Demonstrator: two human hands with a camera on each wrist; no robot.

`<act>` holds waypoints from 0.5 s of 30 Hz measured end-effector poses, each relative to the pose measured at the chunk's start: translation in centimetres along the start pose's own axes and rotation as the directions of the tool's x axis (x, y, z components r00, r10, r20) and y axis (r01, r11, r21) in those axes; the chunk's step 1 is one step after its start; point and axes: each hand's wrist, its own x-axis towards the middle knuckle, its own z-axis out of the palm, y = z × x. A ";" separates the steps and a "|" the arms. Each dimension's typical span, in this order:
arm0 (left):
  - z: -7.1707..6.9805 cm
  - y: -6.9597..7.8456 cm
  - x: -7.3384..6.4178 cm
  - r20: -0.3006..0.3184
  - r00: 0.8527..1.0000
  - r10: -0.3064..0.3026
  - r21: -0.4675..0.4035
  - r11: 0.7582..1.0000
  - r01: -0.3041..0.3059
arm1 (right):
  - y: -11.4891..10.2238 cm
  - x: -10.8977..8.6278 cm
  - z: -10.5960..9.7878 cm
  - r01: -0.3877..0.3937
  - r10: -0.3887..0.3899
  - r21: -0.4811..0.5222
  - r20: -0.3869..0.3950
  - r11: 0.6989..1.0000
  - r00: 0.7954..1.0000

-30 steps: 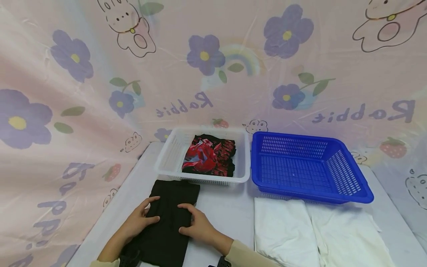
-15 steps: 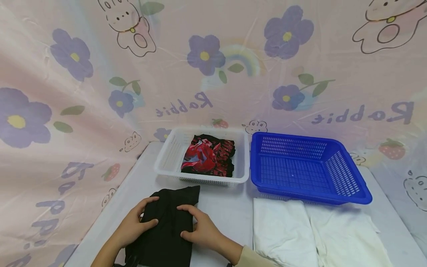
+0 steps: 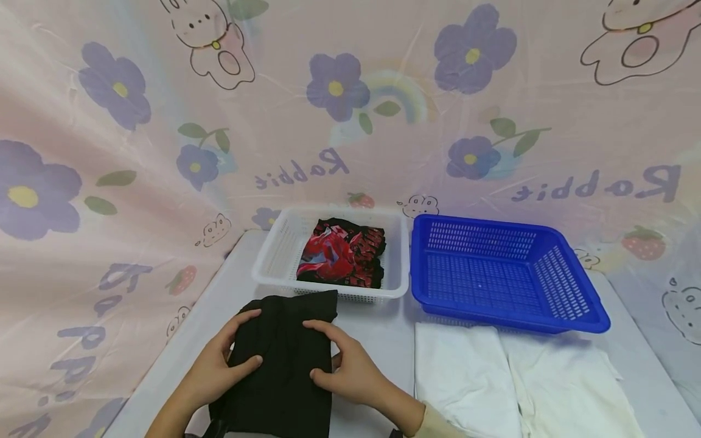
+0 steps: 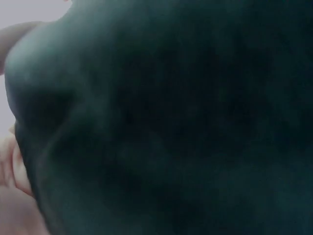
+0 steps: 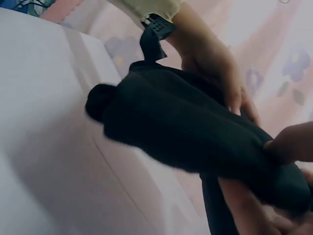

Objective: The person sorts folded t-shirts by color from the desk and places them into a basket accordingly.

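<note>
A folded black cloth garment [image 3: 285, 371], its exact kind not clear, is off the table between both hands in the head view. My left hand [image 3: 216, 365] grips its left edge, thumb on top. On the opposite edge, my right hand [image 3: 353, 368] holds it with the thumb above and fingers partly hidden behind. The right wrist view shows the garment [image 5: 181, 122] raised and sagging over fingers underneath. Dark cloth [image 4: 171, 117] fills nearly all of the left wrist view. Beyond the hands stands a white basket [image 3: 328, 288] containing a folded black-and-red printed garment [image 3: 342, 252].
Right of the white basket is a blue basket [image 3: 515, 317] with nothing in it. Two folded light pieces, a white cloth [image 3: 465, 371] and a cream cloth [image 3: 569, 383], lie before it on the white table [image 3: 383, 331]. A printed curtain [image 3: 383, 146] surrounds the back and left.
The black garment, flat on the table one second ago, has been lifted between both hands and shifted slightly right and toward the white basket. Baskets and light cloths stay put.
</note>
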 end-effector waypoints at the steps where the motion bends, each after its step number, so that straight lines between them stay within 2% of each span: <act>1: 0.0 0.2 0.1 -0.003 1.000 0.005 0.003 1.000 -0.005 | -0.2 0.0 -0.3 -0.003 0.003 -0.016 -0.010 1.000 1.000; 3: 0.1 0.6 0.2 -0.012 1.000 0.006 0.022 1.000 -0.006 | -0.6 0.0 -0.9 -0.008 0.007 -0.042 -0.026 0.999 1.000; 8: 0.4 2.1 0.7 -0.036 0.999 -0.007 0.052 0.999 0.009 | -1.4 0.1 -2.3 -0.001 0.001 -0.009 -0.011 1.000 1.000; 15: 0.5 3.9 2.7 -0.045 0.997 0.068 0.057 0.996 -0.066 | -2.6 0.7 -4.8 0.037 -0.037 -0.002 -0.007 0.999 0.999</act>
